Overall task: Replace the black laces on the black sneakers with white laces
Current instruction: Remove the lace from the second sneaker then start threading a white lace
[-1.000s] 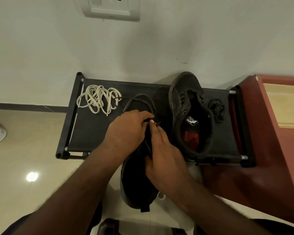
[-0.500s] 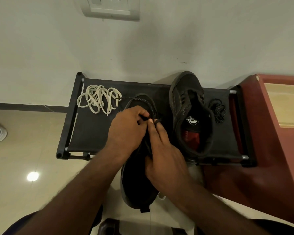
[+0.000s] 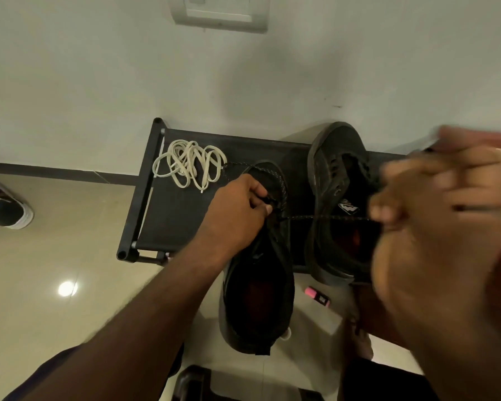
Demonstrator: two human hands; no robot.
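Rack top [image 3: 171, 215]: white laces [image 3: 190, 166] beside left hand [image 3: 237, 209] gripping sneaker [image 3: 258, 285]; blurred right hand [image 3: 434, 221] pinching black lace [image 3: 324, 217]

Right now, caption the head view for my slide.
Left hand grips the near sneaker; blurred right hand pulls its black lace taut; white laces lie on the rack.

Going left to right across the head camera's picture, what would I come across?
A shoe on the floor, the white laces, the left hand holding the near sneaker, the other sneaker on the rack, the blurred right hand pinching the black lace.
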